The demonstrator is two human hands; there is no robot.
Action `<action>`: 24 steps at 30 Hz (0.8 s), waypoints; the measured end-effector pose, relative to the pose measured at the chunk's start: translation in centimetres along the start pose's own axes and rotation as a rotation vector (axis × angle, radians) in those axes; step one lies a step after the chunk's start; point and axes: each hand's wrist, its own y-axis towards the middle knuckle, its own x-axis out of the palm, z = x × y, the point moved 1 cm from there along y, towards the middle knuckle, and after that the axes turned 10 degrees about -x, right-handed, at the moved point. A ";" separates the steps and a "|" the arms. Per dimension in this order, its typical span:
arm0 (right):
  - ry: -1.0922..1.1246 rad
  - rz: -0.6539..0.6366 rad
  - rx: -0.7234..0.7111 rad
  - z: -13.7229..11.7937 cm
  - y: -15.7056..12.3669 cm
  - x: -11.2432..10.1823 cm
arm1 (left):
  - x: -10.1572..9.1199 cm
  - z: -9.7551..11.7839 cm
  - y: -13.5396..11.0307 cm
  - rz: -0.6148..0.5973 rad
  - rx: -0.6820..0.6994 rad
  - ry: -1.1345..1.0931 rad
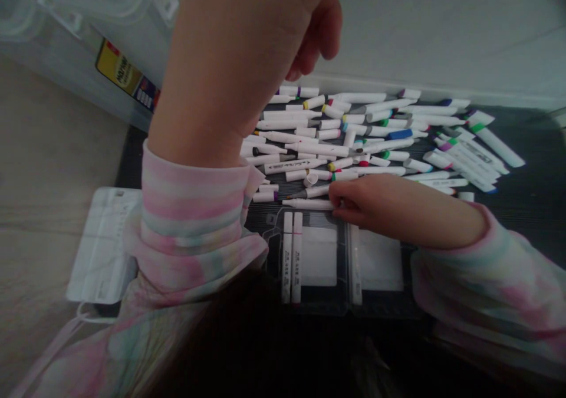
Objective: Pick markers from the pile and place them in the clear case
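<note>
My left hand (318, 26) is raised close to the camera and partly cut off by the top edge. Its visible fingers curl inward, and what they hold, if anything, is hidden. Low over the near edge of a loose spread of markers (318, 148), my right hand (354, 197) has its fingers closed on an uncapped marker (316, 191), whose grey end and dark tip point left. Just below lies an opened clear case (342, 303). Two white markers (292, 256) stand side by side in its left half; one marker (355, 265) lies in the right half.
A large clear plastic bin (88, 44) with a yellow marker label (117, 65) stands at the left. A white power strip or box (104, 244) with a cord lies beside my left sleeve. Several more markers (473, 156) lie at the right on the dark tabletop (539, 144).
</note>
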 end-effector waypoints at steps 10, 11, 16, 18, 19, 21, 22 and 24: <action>0.028 0.004 0.029 0.4 0.1 -0.5 | -0.1 0.1 -0.3 0.004 0.016 -0.024; 0.027 0.009 0.034 0.4 0.1 -0.6 | 0.0 0.1 -0.3 0.008 0.010 -0.020; 0.017 0.015 0.032 0.7 0.2 -0.5 | 0.0 0.0 0.1 0.019 -0.016 0.001; 0.015 0.015 0.033 0.7 0.3 -0.4 | -0.1 0.1 0.2 0.023 -0.023 0.020; 0.015 0.016 0.036 0.8 0.3 -0.4 | -0.1 0.1 0.1 0.026 -0.039 0.039; 0.022 0.022 0.044 0.8 0.2 -0.4 | -0.2 0.2 -0.3 0.052 -0.095 0.081; 0.028 0.026 0.048 0.8 0.2 -0.4 | -0.2 0.2 -0.7 0.069 -0.143 0.102; 0.047 0.030 0.058 0.9 0.0 -0.7 | -0.2 0.1 -1.7 0.116 -0.246 0.130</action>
